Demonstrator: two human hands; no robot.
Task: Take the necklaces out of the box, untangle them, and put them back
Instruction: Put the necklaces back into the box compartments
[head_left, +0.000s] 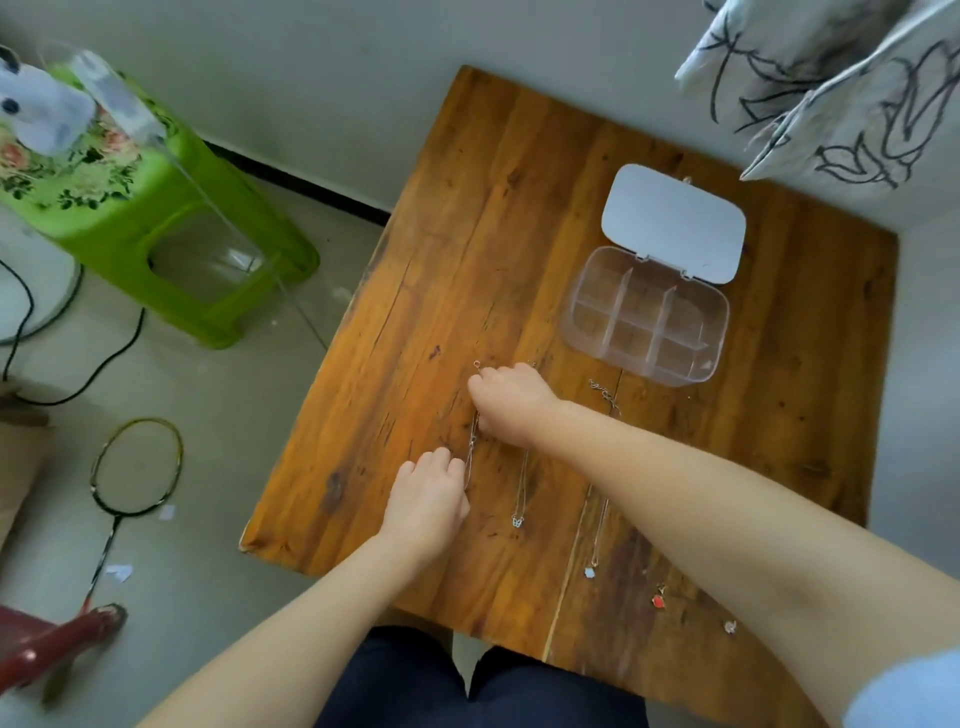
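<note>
**Near the table's left edge, two hands work a chain**

On the wooden table (519, 218), the right hand (511, 402) pinches the top of a thin necklace (472, 441) while the left hand (428, 501), fingers curled, holds its lower end. Other necklaces (519, 499) lie straightened toward the near edge. Toward the far right corner sits the clear box (644, 317), lid open.

Wooden table (467, 260), grey floor (208, 519), green stool (171, 218), perhaps badminton racket (136, 467).

Clear box (644, 317), brown wooden table (519, 208), green floral stool (156, 208), red pendant (658, 601).
</note>
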